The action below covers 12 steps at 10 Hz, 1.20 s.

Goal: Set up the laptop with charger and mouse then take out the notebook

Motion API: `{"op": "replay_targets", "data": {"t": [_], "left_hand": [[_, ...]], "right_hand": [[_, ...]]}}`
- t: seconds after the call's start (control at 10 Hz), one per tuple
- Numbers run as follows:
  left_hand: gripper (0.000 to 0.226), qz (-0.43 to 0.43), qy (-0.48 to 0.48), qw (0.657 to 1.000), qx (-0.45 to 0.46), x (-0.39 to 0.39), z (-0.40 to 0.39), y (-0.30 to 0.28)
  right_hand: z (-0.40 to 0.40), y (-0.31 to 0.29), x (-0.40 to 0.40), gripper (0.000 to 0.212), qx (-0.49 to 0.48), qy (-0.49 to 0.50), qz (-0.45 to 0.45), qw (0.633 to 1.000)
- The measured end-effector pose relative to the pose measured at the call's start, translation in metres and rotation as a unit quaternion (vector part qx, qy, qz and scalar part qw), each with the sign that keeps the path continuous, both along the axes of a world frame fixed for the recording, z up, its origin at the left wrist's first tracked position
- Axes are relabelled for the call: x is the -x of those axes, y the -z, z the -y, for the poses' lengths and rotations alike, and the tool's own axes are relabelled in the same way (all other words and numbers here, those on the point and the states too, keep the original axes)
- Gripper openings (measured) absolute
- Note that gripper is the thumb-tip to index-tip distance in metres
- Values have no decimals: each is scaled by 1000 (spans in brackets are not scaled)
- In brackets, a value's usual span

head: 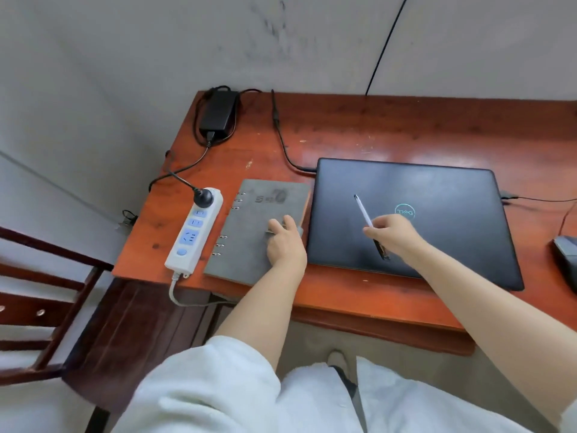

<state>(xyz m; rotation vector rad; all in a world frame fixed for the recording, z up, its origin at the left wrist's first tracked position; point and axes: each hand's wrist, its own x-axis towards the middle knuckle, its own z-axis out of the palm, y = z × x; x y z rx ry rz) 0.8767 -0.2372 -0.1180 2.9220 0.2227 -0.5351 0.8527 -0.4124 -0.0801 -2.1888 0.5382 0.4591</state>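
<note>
A closed black laptop [437, 207] lies on the red-brown desk [359, 132]. Its charger brick [217, 113] sits at the back left, with one cable plugged into the laptop's left rear corner and the other into a white power strip [193, 232]. A grey ring-bound notebook [249, 232] lies closed between the strip and the laptop. My left hand [285, 242] rests on the notebook's right edge, fingers at its clasp. My right hand [395, 234] holds a white pen [363, 212] above the laptop lid. A dark mouse [566, 256] sits at the far right, its wire running to the laptop's right side.
A wooden chair [46, 301] stands to the left of the desk. The grey wall is right behind the desk, and a thin black cable [385, 45] runs up it. My legs in light trousers are below the desk's front edge.
</note>
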Motion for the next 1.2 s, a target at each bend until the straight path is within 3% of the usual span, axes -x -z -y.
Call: {"op": "replay_targets", "data": {"t": [0.2,0.4,0.5,0.7,1.0,1.1,1.2], "left_hand": [[41,6,-12,1000,3,-35,-11,4],[32,-9,103,992,75,-42,-41,7],[31,72,172,979,80,-50,-76,13],[60,44,290,955,36,-56,-141,42],[62,66,322,943,43,-57,-150,49],[62,74,323,942,47,-56,-151,47],[61,69,328,941,42,-58,-148,41]], "right_hand": [[-25,21,-6,21,-22,-20,-6,1000],[-87,29,-27,22,16,-32,4,999],[-117,33,-38,20,57,-29,-10,998],[-154,48,-45,20,208,-51,-9,977],[-155,11,-22,17,194,-138,-12,971],[-144,-46,-4,13,122,-161,112,973],[-110,-120,13,9,38,-75,329,940]]}}
